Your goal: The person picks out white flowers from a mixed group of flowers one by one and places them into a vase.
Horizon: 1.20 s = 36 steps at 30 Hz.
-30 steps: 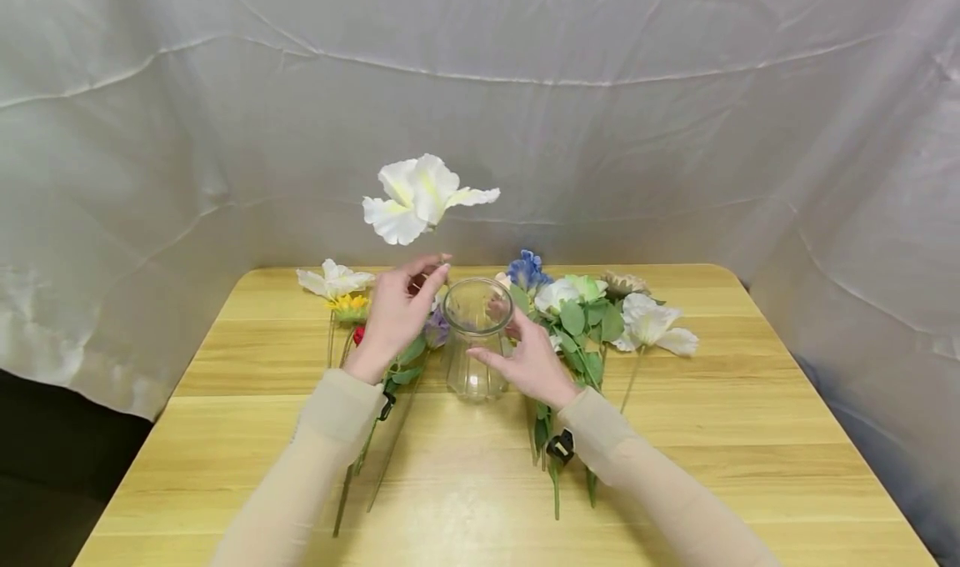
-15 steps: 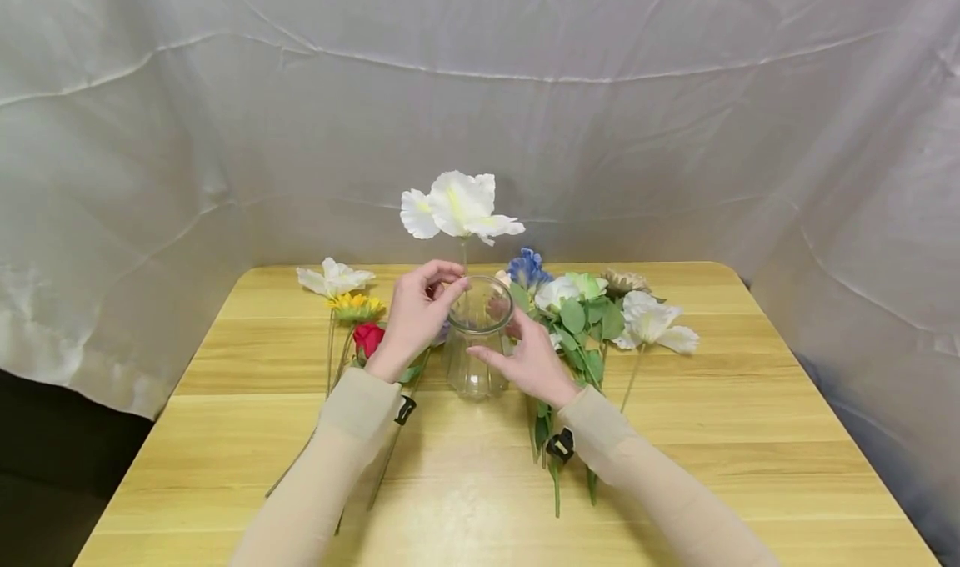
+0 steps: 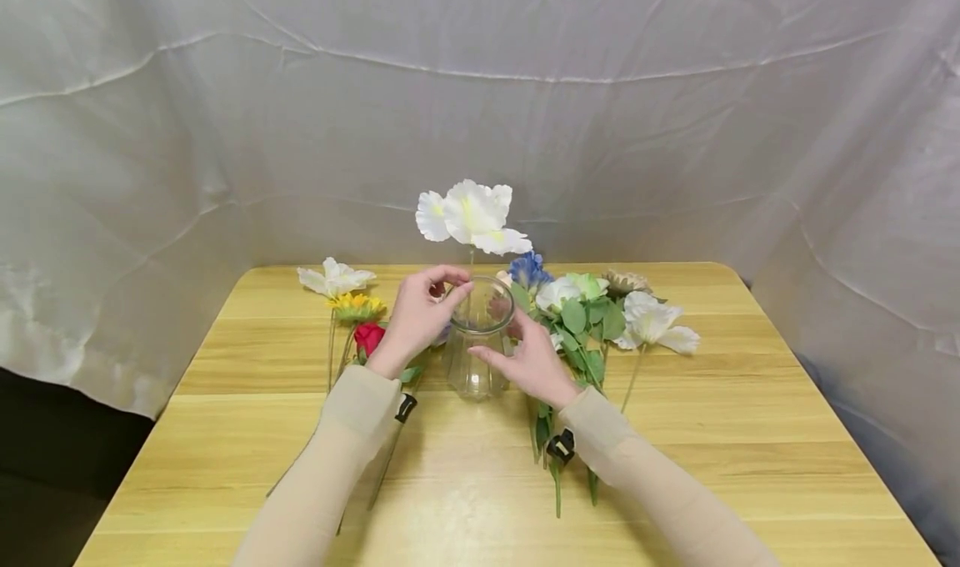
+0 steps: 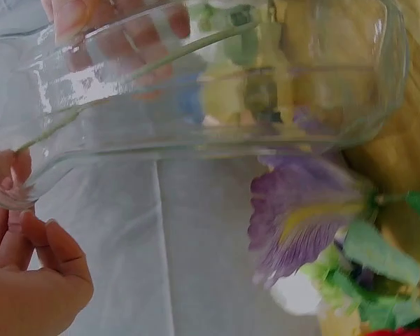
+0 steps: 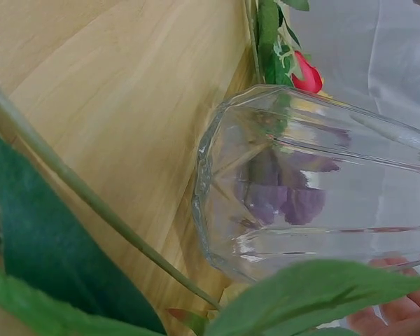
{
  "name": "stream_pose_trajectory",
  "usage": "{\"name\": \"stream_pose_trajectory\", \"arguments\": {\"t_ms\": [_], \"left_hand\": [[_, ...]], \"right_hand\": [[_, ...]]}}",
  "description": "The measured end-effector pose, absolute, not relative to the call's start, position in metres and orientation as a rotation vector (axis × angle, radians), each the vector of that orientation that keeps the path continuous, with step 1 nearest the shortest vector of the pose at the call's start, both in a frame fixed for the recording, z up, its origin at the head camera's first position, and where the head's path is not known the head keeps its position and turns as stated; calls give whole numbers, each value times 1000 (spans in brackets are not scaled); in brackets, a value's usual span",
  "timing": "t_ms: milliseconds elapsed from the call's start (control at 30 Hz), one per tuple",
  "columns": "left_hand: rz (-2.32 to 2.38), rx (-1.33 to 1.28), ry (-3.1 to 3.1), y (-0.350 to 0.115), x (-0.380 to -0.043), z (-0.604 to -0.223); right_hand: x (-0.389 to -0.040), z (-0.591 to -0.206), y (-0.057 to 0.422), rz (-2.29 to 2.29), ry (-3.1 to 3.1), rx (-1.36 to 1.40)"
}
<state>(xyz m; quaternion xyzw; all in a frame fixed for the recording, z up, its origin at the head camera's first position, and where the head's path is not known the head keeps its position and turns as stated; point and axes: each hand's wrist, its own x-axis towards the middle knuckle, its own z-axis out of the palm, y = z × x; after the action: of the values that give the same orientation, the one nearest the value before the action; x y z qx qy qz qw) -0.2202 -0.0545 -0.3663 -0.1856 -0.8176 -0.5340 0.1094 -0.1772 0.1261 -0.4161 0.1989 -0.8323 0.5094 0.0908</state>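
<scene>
A white iris [image 3: 472, 217] with yellow-streaked petals stands upright above a clear glass vase [image 3: 476, 371]. My left hand [image 3: 420, 308] pinches its stem between thumb and fingers, right at the vase's rim. Through the glass in the left wrist view, the stem [image 4: 196, 47] runs slantwise down inside the vase. My right hand [image 3: 534, 363] holds the vase from the right, thumb at the front and fingers round the side and back. In the right wrist view the vase's faceted base [image 5: 204, 175] sits on the wooden table [image 3: 712, 492].
Left of the vase lie another white flower [image 3: 335, 278], a sunflower [image 3: 356, 307], a red rose [image 3: 368, 338] and a purple iris [image 4: 311, 210]. To the right are a blue flower [image 3: 529, 269], green leaves [image 3: 573, 317] and a white flower [image 3: 651, 323]. Grey cloth [image 3: 480, 117] hangs behind.
My left hand has moved right to the vase's rim, and the white iris has shifted right and lower, its stem now in the vase. My right hand and the vase have stayed put.
</scene>
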Motion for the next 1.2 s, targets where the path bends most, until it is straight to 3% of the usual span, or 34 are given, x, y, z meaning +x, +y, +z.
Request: {"name": "stream_pose_trajectory", "arguments": {"t_ms": [267, 767, 1200], "left_hand": [[-1364, -622, -2440, -54, -216, -363], [-1554, -566, -2254, -65, -201, -363], [-1470, -575, -2348, -95, -198, -386]], "right_hand": [[-181, -424, 129, 1442, -2513, 574], [-165, -411, 130, 1414, -2576, 473], [-158, -419, 151, 1261, -2643, 523]]}}
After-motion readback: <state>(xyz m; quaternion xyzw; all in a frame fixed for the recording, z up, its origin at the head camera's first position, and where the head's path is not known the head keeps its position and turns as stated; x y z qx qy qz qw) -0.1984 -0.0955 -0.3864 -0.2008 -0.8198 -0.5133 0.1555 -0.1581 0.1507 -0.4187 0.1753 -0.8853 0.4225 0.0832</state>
